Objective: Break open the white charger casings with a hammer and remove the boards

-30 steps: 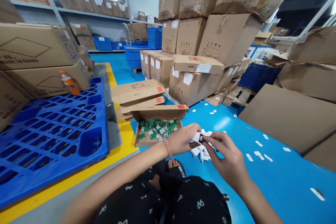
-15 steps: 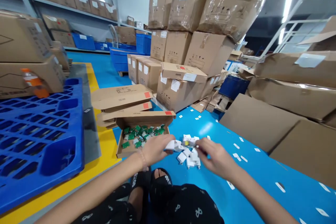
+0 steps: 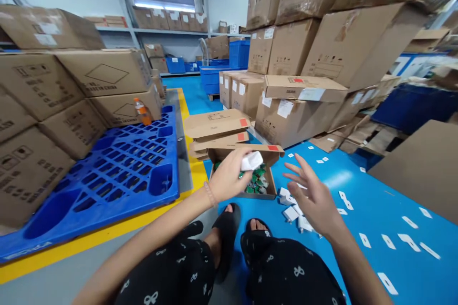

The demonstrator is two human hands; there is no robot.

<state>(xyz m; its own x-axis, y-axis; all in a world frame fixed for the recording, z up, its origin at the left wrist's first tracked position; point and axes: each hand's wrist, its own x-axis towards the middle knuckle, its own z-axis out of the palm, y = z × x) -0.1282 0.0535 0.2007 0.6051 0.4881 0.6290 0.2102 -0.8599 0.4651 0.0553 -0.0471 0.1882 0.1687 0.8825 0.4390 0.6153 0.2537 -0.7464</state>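
My left hand (image 3: 229, 177) is closed on a white plastic casing (image 3: 252, 161), whose hollow open end faces me. It holds the casing over a shallow cardboard box (image 3: 274, 188). Inside that box lie many green circuit boards (image 3: 255, 184), partly hidden by the hand. To the right, my right hand (image 3: 312, 195) is raised with its fingers spread and nothing in them. Below and beside it, a heap of white casings (image 3: 291, 210) rests on the blue floor, some with small metal ends showing.
Small white flat pieces (image 3: 388, 241) lie scattered over the floor at right. A blue plastic pallet (image 3: 143, 152) stands at left, carrying cartons and an orange drink bottle (image 3: 143, 112). Flattened-looking cardboard boxes (image 3: 216, 124) lie behind the open box. Tall carton stacks (image 3: 293, 47) rise beyond.
My view has turned left. My left hand has brought the white casing over the box of circuit boards. The right hand has come away from the heap, its fingers now spread.
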